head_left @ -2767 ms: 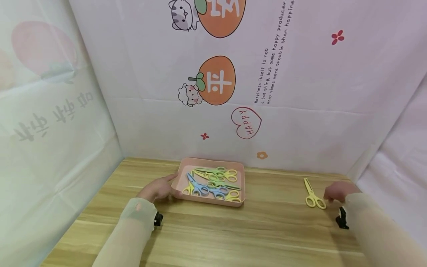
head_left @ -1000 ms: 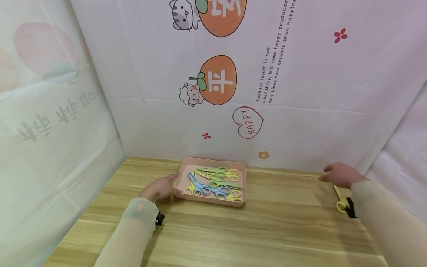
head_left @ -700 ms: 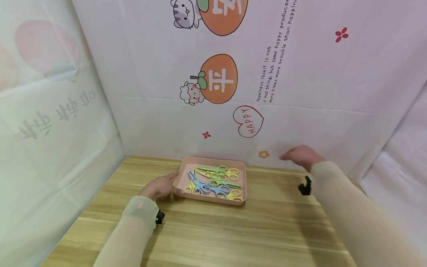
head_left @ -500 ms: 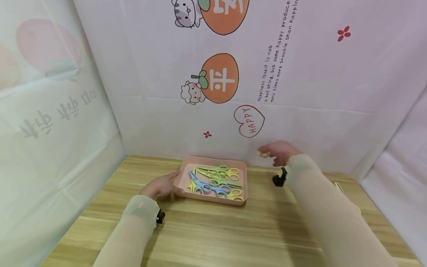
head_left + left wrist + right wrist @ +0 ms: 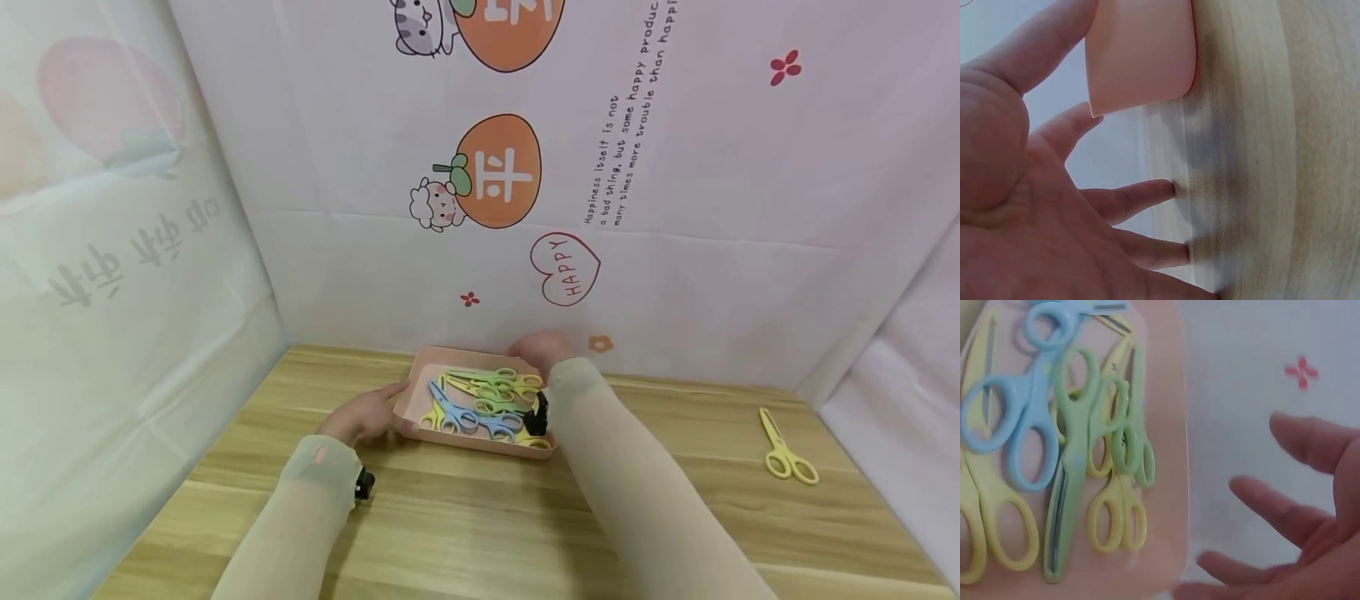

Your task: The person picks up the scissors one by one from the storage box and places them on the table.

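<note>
A pink tray (image 5: 480,448) lies against the back cloth, holding several green, yellow and blue scissors (image 5: 1069,456). My left hand (image 5: 366,414) is at the tray's left end, its thumb and index finger against the corners. The left wrist view shows that hand (image 5: 1041,169) with its fingers spread, the other fingertips down on the wood. Over the tray's back right corner hovers my right hand (image 5: 543,346), holding nothing. Seen from the right wrist, its fingers (image 5: 1285,512) are apart beside the tray's rim. One yellow pair of scissors (image 5: 782,454) lies at the table's right.
The wooden table (image 5: 450,533) meets a printed white cloth (image 5: 360,275) at the back. More cloth (image 5: 127,317) closes off the left side, and a further sheet (image 5: 900,400) hangs at the right edge.
My right hand has left the yellow scissors on the right and swung left along the back cloth to the tray. Those scissors now lie farther right than at first. My left hand has stayed put.
</note>
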{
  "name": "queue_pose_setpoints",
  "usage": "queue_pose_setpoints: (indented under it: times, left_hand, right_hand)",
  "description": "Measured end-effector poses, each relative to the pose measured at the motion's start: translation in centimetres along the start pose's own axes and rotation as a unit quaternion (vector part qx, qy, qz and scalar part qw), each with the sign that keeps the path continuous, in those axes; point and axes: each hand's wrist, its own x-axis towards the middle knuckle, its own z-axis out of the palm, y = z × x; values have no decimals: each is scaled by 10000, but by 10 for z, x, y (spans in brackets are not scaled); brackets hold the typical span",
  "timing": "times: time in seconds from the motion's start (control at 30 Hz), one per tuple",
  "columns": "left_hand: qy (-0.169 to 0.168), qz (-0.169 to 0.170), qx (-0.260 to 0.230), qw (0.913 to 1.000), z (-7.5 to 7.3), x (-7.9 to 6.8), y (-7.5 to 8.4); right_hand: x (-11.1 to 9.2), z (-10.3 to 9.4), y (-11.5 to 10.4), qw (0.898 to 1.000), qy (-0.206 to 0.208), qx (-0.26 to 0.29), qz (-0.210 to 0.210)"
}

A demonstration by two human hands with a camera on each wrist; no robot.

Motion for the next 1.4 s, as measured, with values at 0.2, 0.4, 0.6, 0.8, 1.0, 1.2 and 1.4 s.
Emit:
queue_pose_setpoints:
  times: [0.2, 0.4, 0.6, 0.8, 1.0, 1.2, 1.4]
  left_hand:
    - [-25, 6, -76, 10000, 2, 2, -2]
    - [-20, -64, -59, 10000, 2, 4, -2]
    - [2, 15, 65, 10000, 2, 3, 0]
    - [-8, 11, 48, 10000, 2, 4, 2]
    - [-22, 173, 211, 9996, -1, 5, 2]
    - [-19, 169, 203, 9997, -4, 6, 0]
    - [-50, 154, 153, 9998, -5, 5, -3]
  right_hand:
    - [-1, 28, -10, 9982, -305, -518, -52]
    - [-5, 47, -13, 9904, -579, -1256, -40]
    - [-9, 60, -10, 9836, -938, -1537, 93]
    - [-11, 71, -4, 9868, -859, -1307, 407]
    - [-11, 80, -5, 9905, -638, -1023, 668]
    - [-7, 90, -7, 9704, -751, -2295, 44]
    - [-3, 101, -10, 9392, -838, -3313, -343]
